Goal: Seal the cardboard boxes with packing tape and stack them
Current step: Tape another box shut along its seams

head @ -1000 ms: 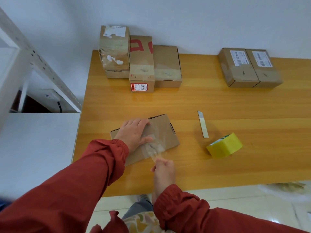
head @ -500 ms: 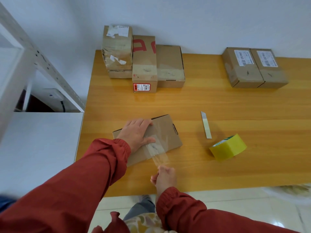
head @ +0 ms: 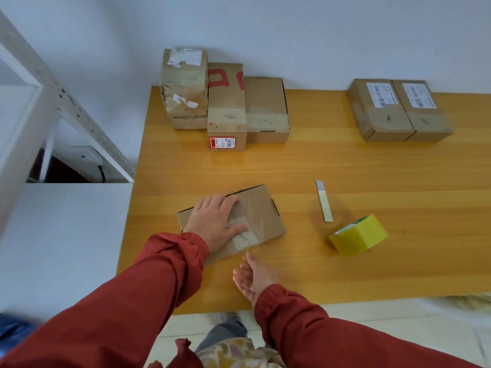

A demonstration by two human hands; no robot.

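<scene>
Left hand (head: 216, 221) pressed flat on small box (head: 261, 208), right hand (head: 255, 280) free.
Small box lay on the desk (head: 345, 166), a clear tape strip (head: 243, 235) across its top. Left fingers were straight, spread over the box's left half, thumb on the strip. Right hand hovered just near of the box, palm up, fingers released, grasping nothing. Yellow tape roll (head: 358, 235) sat right of the box, cutter blade (head: 324, 200) between them. Four stacked boxes (head: 225, 102) stood well beyond the box; two labelled boxes (head: 398, 110) far right of it, side by side and touching.
</scene>
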